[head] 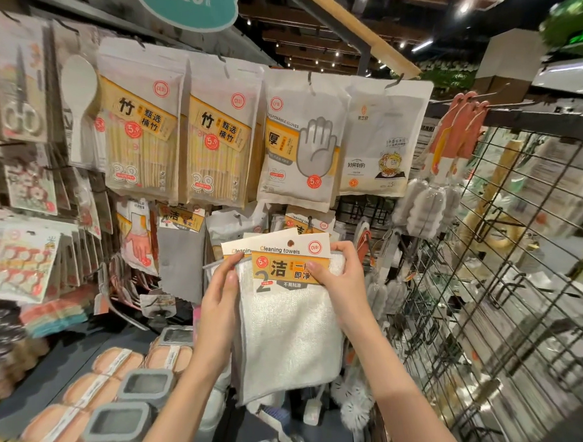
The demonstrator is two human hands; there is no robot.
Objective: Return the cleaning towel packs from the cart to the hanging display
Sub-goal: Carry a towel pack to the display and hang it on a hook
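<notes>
Centrally, 2 hands held cleaning towel packs point(288, 324) up before the hanging display point(212, 130). Left hand point(219, 290): its grip pinched the left edge of the front pack, fingertips at the card header. Right hand point(339, 279): its grip pinched the header's right side, thumb on the printed orange label and fingers curled over the top corner. Behind the front header, a 2nd header card point(236, 250) marked "Cleaning" showed, offset to the left. White towel cloth hung below the headers, between the forearms. Upper row of the display: 2 bamboo-stick bags point(179, 132), a disposable-gloves bag point(303, 143) and a white bag with a cartoon point(380, 140), each on a hook. More cleaning-towel headers point(307, 220) hung just behind the held packs. A wire grid panel point(502, 261) stood at right; grey-lidded containers point(143, 387) lay on the shelf at lower left.
</notes>
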